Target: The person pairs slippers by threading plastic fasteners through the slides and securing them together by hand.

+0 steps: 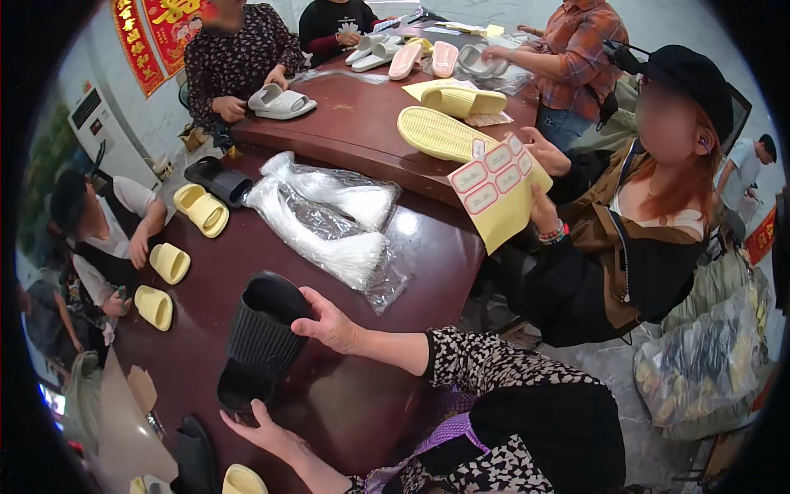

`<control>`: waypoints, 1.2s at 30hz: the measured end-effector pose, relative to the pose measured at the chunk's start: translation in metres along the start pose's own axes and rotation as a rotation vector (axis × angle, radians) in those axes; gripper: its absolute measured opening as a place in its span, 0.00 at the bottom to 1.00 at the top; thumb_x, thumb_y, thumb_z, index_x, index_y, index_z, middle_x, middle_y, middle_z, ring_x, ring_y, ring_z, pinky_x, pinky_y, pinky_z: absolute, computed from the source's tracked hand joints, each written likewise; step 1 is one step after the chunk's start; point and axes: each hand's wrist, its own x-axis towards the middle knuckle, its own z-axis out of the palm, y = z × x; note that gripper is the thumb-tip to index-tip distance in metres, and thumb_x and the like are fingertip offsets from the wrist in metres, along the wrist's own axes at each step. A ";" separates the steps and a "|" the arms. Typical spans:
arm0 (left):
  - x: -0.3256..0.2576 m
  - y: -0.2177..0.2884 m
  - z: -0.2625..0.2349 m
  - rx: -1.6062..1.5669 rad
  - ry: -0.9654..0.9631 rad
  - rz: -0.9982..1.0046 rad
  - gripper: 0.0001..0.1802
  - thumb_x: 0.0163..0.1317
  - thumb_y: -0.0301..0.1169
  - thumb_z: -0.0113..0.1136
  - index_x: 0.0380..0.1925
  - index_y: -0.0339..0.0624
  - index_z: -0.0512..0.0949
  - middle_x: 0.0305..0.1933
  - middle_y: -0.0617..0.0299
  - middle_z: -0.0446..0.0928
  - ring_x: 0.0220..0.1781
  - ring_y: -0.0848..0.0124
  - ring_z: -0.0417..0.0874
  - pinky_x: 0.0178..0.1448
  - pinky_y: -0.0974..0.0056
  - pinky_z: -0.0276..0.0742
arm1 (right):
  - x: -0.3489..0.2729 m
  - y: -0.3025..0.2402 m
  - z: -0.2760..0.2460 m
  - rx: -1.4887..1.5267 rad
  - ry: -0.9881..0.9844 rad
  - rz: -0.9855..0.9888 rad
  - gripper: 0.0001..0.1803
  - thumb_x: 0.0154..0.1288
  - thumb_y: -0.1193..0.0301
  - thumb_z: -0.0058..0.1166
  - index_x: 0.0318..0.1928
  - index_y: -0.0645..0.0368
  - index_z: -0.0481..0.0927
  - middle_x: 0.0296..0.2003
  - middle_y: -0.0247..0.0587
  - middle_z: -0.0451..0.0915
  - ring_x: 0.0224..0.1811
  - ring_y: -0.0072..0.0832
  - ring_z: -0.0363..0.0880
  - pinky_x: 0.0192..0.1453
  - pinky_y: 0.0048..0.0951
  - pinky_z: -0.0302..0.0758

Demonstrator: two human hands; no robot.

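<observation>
I hold a black ribbed slipper (262, 337) tilted over the dark red-brown table (354, 395). My right hand (329, 323) grips its upper side near the open strap. My left hand (262, 430) is under its lower end, palm up, fingers touching the sole. Both my sleeves are black-and-white patterned and come in from the lower right. A pile of clear plastic bags (329, 222) lies just beyond the slipper.
Yellow slippers (169, 262) lie along the table's left edge, with a black slipper (216, 179) further back. Another black slipper (193, 457) and a yellow one (243, 480) are near me. To the right, a person in a black cap holds a yellow label sheet (498, 189). Several other people sit around the table.
</observation>
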 end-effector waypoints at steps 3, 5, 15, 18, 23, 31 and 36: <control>0.000 0.002 -0.002 -0.022 0.009 0.009 0.38 0.59 0.23 0.59 0.68 0.38 0.54 0.66 0.46 0.60 0.64 0.59 0.66 0.66 0.60 0.63 | -0.001 -0.002 0.000 0.101 -0.057 0.053 0.31 0.61 0.56 0.63 0.56 0.60 0.67 0.47 0.31 0.72 0.52 0.18 0.67 0.59 0.24 0.65; 0.001 0.000 -0.004 -0.033 0.017 0.012 0.38 0.59 0.23 0.59 0.68 0.38 0.54 0.66 0.46 0.60 0.64 0.59 0.65 0.67 0.60 0.63 | -0.001 0.002 -0.001 0.091 -0.058 0.062 0.30 0.61 0.57 0.62 0.56 0.60 0.68 0.47 0.31 0.72 0.52 0.19 0.67 0.59 0.24 0.65; 0.004 -0.008 -0.007 -0.038 0.023 0.025 0.39 0.59 0.25 0.61 0.68 0.35 0.53 0.67 0.45 0.59 0.64 0.59 0.66 0.68 0.60 0.62 | 0.002 0.013 -0.012 0.088 -0.049 0.141 0.29 0.61 0.59 0.62 0.57 0.62 0.70 0.51 0.34 0.74 0.56 0.22 0.68 0.63 0.27 0.63; 0.006 -0.012 -0.008 -0.030 0.022 0.036 0.39 0.59 0.25 0.62 0.68 0.35 0.54 0.67 0.45 0.59 0.63 0.59 0.67 0.68 0.60 0.63 | 0.005 0.016 -0.014 0.064 -0.024 0.130 0.25 0.62 0.61 0.61 0.54 0.60 0.71 0.45 0.31 0.75 0.47 0.19 0.71 0.53 0.24 0.68; 0.005 -0.012 -0.011 0.010 0.044 0.050 0.40 0.58 0.25 0.63 0.67 0.34 0.54 0.65 0.46 0.60 0.61 0.59 0.69 0.66 0.60 0.66 | 0.004 0.016 -0.011 0.078 0.033 0.166 0.17 0.62 0.63 0.60 0.47 0.59 0.73 0.36 0.28 0.76 0.37 0.17 0.72 0.42 0.21 0.70; 0.009 -0.027 -0.022 0.011 0.045 0.165 0.38 0.57 0.24 0.63 0.65 0.32 0.56 0.63 0.46 0.64 0.60 0.60 0.69 0.65 0.60 0.66 | -0.001 0.016 -0.014 -0.136 0.193 0.018 0.09 0.63 0.69 0.55 0.41 0.59 0.77 0.35 0.28 0.76 0.37 0.15 0.71 0.47 0.21 0.68; 0.009 -0.034 -0.053 0.068 0.060 0.245 0.36 0.56 0.24 0.64 0.64 0.30 0.59 0.62 0.47 0.66 0.60 0.60 0.69 0.65 0.59 0.65 | -0.006 -0.020 -0.012 0.083 0.511 -0.160 0.06 0.61 0.69 0.54 0.34 0.59 0.78 0.34 0.28 0.76 0.38 0.20 0.72 0.50 0.24 0.67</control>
